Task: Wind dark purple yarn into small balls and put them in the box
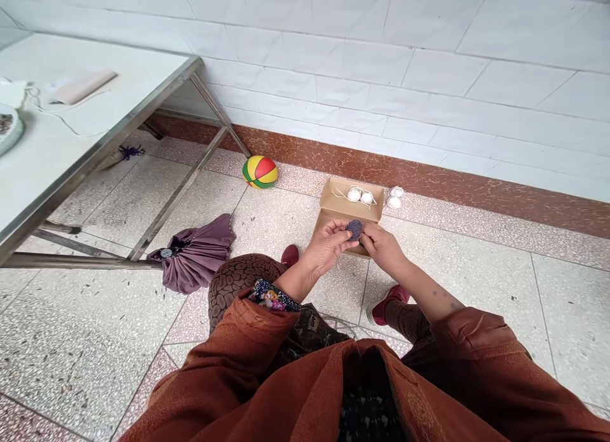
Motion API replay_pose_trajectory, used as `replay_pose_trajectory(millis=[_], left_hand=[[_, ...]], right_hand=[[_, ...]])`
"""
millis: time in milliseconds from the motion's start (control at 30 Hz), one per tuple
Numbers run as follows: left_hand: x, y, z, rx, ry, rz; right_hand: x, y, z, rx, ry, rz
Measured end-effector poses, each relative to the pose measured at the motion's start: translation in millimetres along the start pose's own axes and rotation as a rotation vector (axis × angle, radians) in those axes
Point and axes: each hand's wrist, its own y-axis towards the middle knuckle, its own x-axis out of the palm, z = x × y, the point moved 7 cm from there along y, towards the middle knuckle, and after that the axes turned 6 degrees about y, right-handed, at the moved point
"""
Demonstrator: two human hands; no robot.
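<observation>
A rust jacket [305, 397] fills the bottom of the view, its sleeves pushed back from both forearms. Beyond it, patterned trousers [245, 280] cover knees set apart, with a red shoe [391, 304] by the right leg.

The two hands meet ahead of the body. Between them is a dark, round, woolly piece [354, 230], held up above an open box [332, 200]. The left hand [328, 246] pinches its left side, thumb across the near face; the right hand [382, 246] has thumb and fingers drawn close together at its right edge. How firmly the right one grips, I cannot tell.

Just past the piece, two white balls [361, 195] with loose strands lie at the far part of the box. More white balls [395, 197] sit on the floor [476, 264] just right of it. Farther left, a striped ball [260, 172] rests near the wall [352, 67], and a purple umbrella [203, 251] lies beside a table [138, 58].
</observation>
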Motion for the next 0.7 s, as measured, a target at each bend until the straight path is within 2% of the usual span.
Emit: replay_pose_trajectory(millis=[100, 200, 267, 367, 467, 533, 600, 700], left_hand=[[-10.4, 6.6, 1.0, 0.065, 0.104, 0.083], [-17.7, 11.8, 6.7, 0.171, 0.334, 0.16], [-14.0, 12.1, 9.0, 0.205, 0.488, 0.133], [-0.4, 6.6, 6.5, 0.166, 0.598, -0.005], [14.2, -2.5, 2.4, 0.087, 0.516, -0.177], [17.1, -5.5, 4.5, 0.078, 0.388, -0.204], [12.1, -3.9, 9.5, 0.112, 0.295, -0.145], [-3.1, 2.5, 16.6, 0.193, 0.332, 0.011]], right_hand=[[6.8, -5.4, -10.0, -0.079, -0.112, -0.107], [4.1, -8.4, -28.4, -0.176, -0.06, -0.191], [-7.3, -5.2, -36.3, -0.192, 0.03, -0.156], [-27.1, 4.2, -30.3, -0.12, 0.112, -0.014], [-30.6, 9.0, -9.8, -0.007, 0.156, 0.085], [-21.1, 7.2, 1.9, 0.048, 0.189, 0.095], [-7.3, 2.1, 5.4, 0.074, 0.193, 0.074], [11.5, -6.8, -8.9, 0.042, 0.167, -0.043]])
